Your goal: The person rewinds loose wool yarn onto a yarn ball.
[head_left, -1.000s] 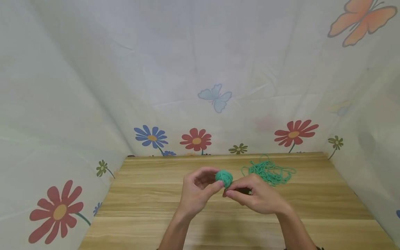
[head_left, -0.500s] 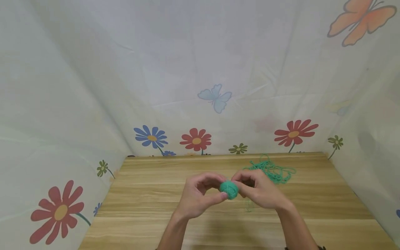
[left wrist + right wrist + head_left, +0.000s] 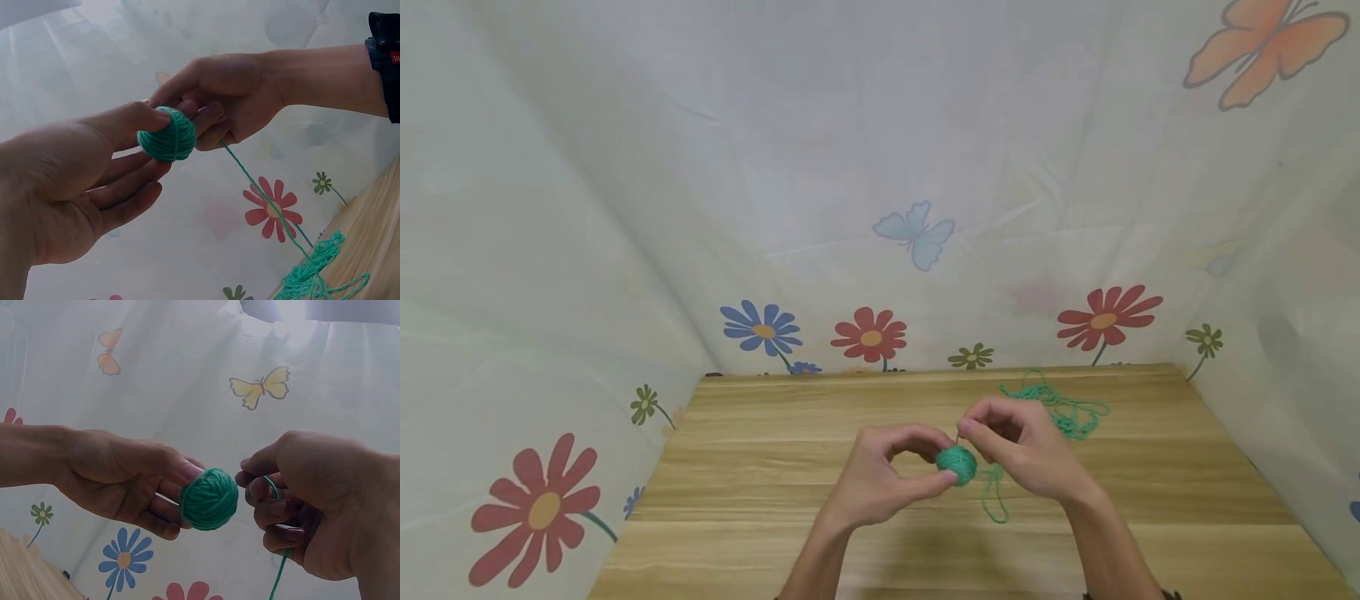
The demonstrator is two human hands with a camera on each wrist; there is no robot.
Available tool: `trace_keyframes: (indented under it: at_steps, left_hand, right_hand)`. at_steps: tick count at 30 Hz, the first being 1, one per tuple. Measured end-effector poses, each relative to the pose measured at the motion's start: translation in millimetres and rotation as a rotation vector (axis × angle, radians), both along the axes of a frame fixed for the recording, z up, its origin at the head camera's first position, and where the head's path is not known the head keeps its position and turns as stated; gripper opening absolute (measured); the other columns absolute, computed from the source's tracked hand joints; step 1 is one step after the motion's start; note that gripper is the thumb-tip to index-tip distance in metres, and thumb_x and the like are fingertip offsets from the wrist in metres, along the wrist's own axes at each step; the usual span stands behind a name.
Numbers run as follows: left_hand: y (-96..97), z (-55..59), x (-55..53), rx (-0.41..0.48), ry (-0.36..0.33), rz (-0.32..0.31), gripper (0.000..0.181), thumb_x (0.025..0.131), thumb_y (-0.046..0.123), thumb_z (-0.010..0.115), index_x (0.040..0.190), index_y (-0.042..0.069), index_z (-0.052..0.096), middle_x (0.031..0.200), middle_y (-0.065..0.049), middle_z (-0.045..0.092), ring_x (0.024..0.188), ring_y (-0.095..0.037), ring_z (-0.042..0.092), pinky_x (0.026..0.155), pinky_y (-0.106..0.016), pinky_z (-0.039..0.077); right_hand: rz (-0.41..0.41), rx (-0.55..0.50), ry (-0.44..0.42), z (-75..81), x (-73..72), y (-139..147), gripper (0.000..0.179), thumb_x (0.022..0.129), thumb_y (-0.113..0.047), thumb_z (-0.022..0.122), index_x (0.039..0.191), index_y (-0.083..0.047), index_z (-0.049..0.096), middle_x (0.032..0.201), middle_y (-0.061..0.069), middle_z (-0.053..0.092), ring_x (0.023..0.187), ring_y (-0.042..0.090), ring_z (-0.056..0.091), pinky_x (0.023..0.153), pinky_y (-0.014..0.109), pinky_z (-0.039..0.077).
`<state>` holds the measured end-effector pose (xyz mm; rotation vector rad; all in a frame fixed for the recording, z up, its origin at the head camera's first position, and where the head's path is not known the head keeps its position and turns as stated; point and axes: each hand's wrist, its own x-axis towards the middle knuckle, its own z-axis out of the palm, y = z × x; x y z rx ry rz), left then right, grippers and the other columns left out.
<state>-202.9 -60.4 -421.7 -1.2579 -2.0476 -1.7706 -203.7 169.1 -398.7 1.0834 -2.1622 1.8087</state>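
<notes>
A small ball of green yarn (image 3: 957, 465) is held above the table between the thumb and fingers of my left hand (image 3: 880, 479). My right hand (image 3: 1026, 450), just to its right, pinches the yarn strand between thumb and forefinger. In the right wrist view the strand (image 3: 280, 575) passes over the curled fingers of the right hand (image 3: 312, 506) and hangs below them. The left wrist view has the strand (image 3: 256, 184) running down to a loose heap of green yarn (image 3: 312, 269). From the head, the right hand partly hides that heap (image 3: 1075, 412).
The wooden table (image 3: 760, 467) reaches back to a pale curtain (image 3: 805, 167) printed with flowers and butterflies. Curtain also hangs at the left and right sides. A dark band (image 3: 384, 69) circles the right wrist.
My right hand has circled up around the ball and drawn slightly away. The ball has shifted right and toward me. A loop of strand now hangs below the right hand, and more of the heap is covered.
</notes>
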Motion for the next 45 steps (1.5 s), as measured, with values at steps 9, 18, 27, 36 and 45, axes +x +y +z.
trace_keyframes:
  at_steps: [9,18,27,36,45]
  left_hand:
    - [1.4,23.4,10.3,0.057,0.031,0.164,0.024,0.082,-0.008,0.08,0.105,-0.005,0.073,0.097,-0.016,0.077,0.085,-0.02,0.072,0.078,-0.043,0.064]
    - [-1.7,4.5,-1.5,0.142,-0.037,0.263,0.024,0.087,0.006,0.082,0.109,0.002,0.075,0.1,-0.01,0.077,0.085,-0.02,0.072,0.082,-0.042,0.063]
    - [-4.4,1.4,-5.5,0.242,-0.03,0.181,0.025,0.087,-0.002,0.079,0.11,-0.004,0.072,0.101,-0.019,0.076,0.086,-0.026,0.072,0.085,-0.041,0.062]
    - [-4.8,0.9,-4.1,0.261,-0.018,-0.003,0.027,0.082,-0.016,0.075,0.108,-0.013,0.068,0.101,-0.028,0.071,0.088,-0.025,0.071,0.081,-0.042,0.063]
    - [-4.9,-0.8,-1.0,0.187,-0.007,-0.07,0.026,0.08,-0.015,0.077,0.105,-0.012,0.069,0.1,-0.027,0.073,0.086,-0.024,0.071,0.077,-0.041,0.064]
  right_hand:
    - [0.109,-0.021,0.25,6.0,3.8,-5.6,0.033,0.087,0.023,0.062,0.099,-0.004,0.076,0.066,0.0,0.058,0.051,0.007,0.041,0.037,0.022,0.036]
    - [0.188,0.059,0.275,19.5,12.4,-11.9,0.034,0.087,0.02,0.065,0.096,-0.011,0.076,0.061,-0.001,0.047,0.05,0.003,0.036,0.042,0.012,0.033]
    - [0.224,0.174,0.243,5.3,2.8,-9.7,0.027,0.094,0.01,0.066,0.097,-0.014,0.076,0.058,-0.002,0.046,0.052,-0.002,0.036,0.047,0.008,0.034]
    - [0.166,0.188,0.016,-6.1,-5.2,-3.6,0.023,0.101,0.002,0.061,0.093,-0.016,0.073,0.061,0.001,0.048,0.051,0.005,0.042,0.047,0.012,0.037]
    - [0.071,0.152,-0.082,-4.0,-3.0,-4.2,0.014,0.103,-0.004,0.062,0.097,-0.014,0.071,0.075,-0.001,0.066,0.06,0.015,0.055,0.051,0.025,0.054]
